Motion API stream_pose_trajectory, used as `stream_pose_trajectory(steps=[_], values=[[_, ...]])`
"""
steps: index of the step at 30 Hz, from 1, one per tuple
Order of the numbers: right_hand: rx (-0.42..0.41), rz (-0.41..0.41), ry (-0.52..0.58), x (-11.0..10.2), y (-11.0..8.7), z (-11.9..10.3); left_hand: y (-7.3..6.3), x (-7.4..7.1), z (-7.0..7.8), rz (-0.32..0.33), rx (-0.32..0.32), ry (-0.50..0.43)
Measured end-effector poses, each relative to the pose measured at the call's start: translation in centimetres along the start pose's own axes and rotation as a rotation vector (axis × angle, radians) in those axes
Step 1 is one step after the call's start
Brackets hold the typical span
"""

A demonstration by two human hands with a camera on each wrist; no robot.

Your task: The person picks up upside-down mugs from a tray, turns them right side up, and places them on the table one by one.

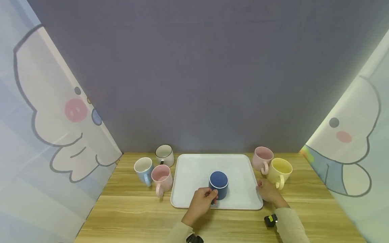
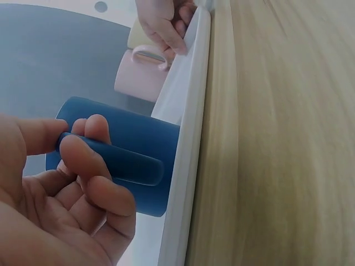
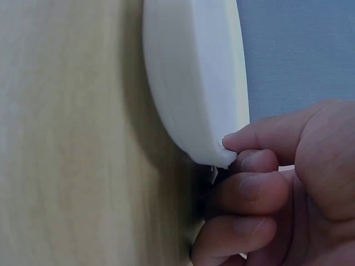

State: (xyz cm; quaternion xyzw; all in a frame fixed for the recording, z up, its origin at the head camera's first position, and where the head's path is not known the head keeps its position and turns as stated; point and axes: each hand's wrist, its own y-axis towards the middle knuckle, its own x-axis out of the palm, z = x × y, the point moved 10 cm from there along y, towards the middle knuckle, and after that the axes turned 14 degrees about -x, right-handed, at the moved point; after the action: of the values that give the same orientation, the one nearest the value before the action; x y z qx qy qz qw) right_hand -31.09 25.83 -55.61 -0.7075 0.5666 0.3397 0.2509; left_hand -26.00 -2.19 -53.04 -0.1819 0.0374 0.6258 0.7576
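A dark blue mug [image 1: 219,189] stands upright on the white tray [image 1: 194,175], right of its middle and toward the front. My left hand [image 1: 200,202] grips the mug's handle [image 2: 125,162], fingers curled through it and thumb on top, as the left wrist view shows. At the tray's right side, my right hand [image 1: 268,191] pinches the rim, with the thumb over the edge and the other fingers curled below it in the right wrist view. Just behind that hand is a yellow mug [image 1: 279,170], its handle facing front.
A pink mug [image 1: 262,158] stands beside the yellow one at the right. Left of the tray are a light blue mug [image 1: 143,169], a white mug with a dark rim [image 1: 165,156] and another pink mug [image 1: 163,179]. A grey wall [image 1: 194,84] rises behind the wooden table [image 1: 136,216].
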Motion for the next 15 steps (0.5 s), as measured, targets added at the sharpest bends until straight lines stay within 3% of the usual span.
stream_pose_trajectory(steps=[15], values=[[-0.008, 0.004, 0.024, -0.14, -0.25, -0.29, -0.11, -0.44, 0.72, 0.044, 0.012, 0.110]])
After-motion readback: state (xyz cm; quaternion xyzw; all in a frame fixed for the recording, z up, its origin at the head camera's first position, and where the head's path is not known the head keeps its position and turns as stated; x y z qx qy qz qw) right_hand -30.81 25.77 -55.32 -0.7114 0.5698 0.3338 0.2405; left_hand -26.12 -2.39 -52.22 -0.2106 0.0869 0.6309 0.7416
